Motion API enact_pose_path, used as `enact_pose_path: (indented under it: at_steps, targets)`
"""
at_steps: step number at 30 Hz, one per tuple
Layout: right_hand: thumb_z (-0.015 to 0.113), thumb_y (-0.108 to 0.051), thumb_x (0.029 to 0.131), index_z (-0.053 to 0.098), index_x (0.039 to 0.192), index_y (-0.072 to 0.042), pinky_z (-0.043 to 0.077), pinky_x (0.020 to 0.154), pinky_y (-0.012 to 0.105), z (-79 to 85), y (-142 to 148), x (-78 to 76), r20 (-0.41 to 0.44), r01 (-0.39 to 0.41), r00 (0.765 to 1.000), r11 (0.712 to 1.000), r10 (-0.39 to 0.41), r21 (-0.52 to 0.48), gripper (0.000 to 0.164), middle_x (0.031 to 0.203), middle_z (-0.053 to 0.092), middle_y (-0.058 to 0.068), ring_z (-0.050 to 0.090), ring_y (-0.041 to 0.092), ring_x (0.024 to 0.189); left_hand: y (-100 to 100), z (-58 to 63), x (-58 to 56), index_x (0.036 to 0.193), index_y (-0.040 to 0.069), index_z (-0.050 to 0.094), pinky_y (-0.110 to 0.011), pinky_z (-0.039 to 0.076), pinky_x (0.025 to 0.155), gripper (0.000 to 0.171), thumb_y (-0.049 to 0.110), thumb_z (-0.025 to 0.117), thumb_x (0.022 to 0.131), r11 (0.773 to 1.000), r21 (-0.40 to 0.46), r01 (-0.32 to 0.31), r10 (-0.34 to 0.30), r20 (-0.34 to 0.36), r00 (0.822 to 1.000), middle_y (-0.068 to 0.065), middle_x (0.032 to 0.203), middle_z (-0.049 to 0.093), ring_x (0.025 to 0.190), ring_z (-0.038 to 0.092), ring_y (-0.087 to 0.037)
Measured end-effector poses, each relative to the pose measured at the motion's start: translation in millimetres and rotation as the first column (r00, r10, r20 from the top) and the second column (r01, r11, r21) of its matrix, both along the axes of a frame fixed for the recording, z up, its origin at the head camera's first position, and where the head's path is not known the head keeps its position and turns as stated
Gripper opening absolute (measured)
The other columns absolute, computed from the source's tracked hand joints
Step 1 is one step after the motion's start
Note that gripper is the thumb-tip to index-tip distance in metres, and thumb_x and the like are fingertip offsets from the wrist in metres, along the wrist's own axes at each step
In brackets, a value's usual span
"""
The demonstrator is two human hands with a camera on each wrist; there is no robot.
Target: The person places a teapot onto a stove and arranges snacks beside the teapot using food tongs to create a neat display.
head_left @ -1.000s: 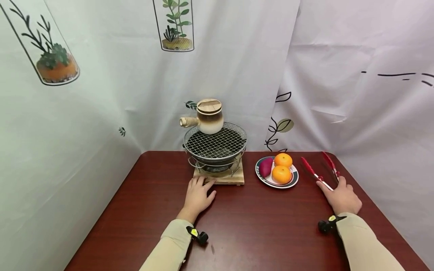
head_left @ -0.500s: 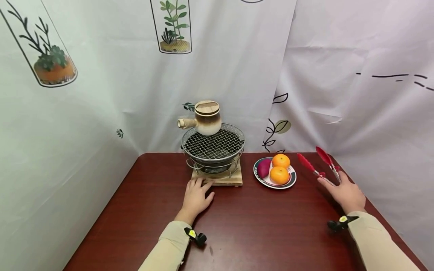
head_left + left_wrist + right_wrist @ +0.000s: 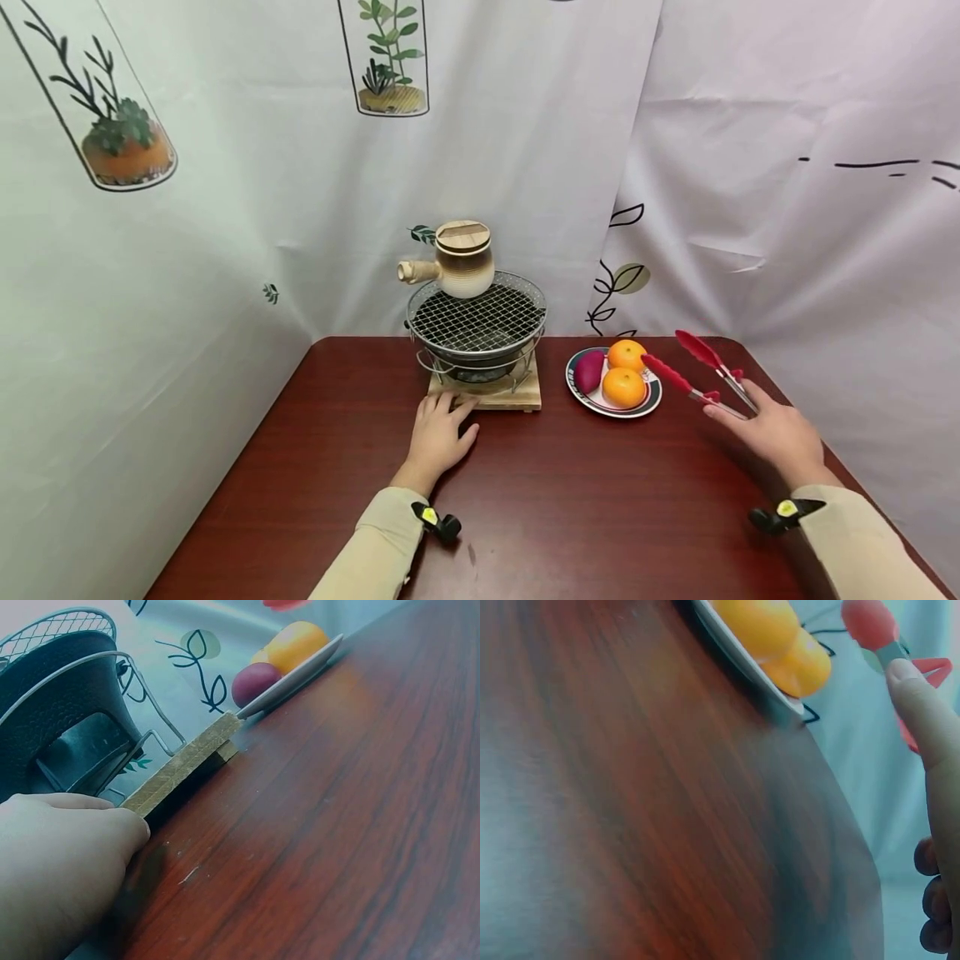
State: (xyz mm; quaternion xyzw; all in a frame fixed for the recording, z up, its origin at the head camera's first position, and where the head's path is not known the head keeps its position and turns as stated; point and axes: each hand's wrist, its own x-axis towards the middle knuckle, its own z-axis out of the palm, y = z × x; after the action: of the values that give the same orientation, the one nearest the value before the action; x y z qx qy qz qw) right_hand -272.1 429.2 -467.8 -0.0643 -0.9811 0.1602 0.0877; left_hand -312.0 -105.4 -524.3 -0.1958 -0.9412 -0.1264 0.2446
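The red-tipped tongs (image 3: 672, 377) sit in my right hand (image 3: 783, 433), reaching out ahead of my fingers and to the left. I grip them between my thumb, laid against the near arm, and my fingers on the other side; their two red ends stand apart. In the head view the nearer red end comes up against the right edge of the plate (image 3: 615, 413), which holds two oranges (image 3: 623, 388) and a purple item (image 3: 589, 372). Further left, my left hand (image 3: 435, 437) rests its fingers on the front edge of a wooden board (image 3: 517, 393), thumb spread out to the side. On that board stands a round grill (image 3: 480, 321), with a lidded, handled pot (image 3: 465, 275) on its mesh.
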Motion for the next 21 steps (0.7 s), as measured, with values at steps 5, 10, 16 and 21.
enact_pose_path:
  at_steps: [5,10,16,21]
  targets:
    - [0.053,-0.08,0.084,0.033,0.154,-0.002,0.049,0.062,0.057,1.5,-9,9.2,0.046,-0.039,0.998,0.999,0.038,0.014,0.107,0.119,0.054,0.045,0.058,0.053,0.093,0,-0.6,-0.3,0.134,0.025,0.068,-0.058,0.034,0.109,0.043,0.037,0.069,0.093,1.0,-0.016,-0.003,0.003,0.019,1.0,-0.013,0.134,0.055,0.126,0.047,-0.037]
    - [0.056,-0.08,0.083,0.037,0.152,-0.002,0.049,0.061,0.054,0.5,-16,15.6,0.037,-0.066,0.997,0.997,0.065,0.028,0.106,0.117,0.057,0.042,0.06,0.051,0.092,0,-0.3,0.0,0.133,0.025,0.068,-0.057,0.034,0.109,0.042,0.036,0.069,0.093,1.0,-0.01,-0.006,0.007,0.013,1.0,-0.014,0.133,0.056,0.125,0.047,-0.037]
    - [0.057,-0.081,0.081,0.04,0.151,-0.003,0.05,0.059,0.053,-2.4,-22,20.1,0.058,-0.074,0.996,0.996,0.072,0.041,0.106,0.116,0.058,0.041,0.06,0.049,0.091,0,0.5,0.1,0.131,0.024,0.07,-0.058,0.035,0.107,0.042,0.036,0.07,0.091,1.0,-0.005,-0.005,0.005,-0.007,1.0,-0.014,0.132,0.056,0.124,0.048,-0.037]
    - [0.057,-0.081,0.081,0.041,0.15,-0.002,0.051,0.06,0.054,-7.4,-26,22.4,0.07,-0.092,0.994,0.995,0.088,0.05,0.106,0.114,0.059,0.041,0.061,0.048,0.091,0,-0.4,0.0,0.129,0.023,0.071,-0.058,0.036,0.106,0.042,0.036,0.072,0.089,1.0,-0.003,0.001,-0.001,-0.037,0.999,-0.015,0.13,0.058,0.121,0.049,-0.038]
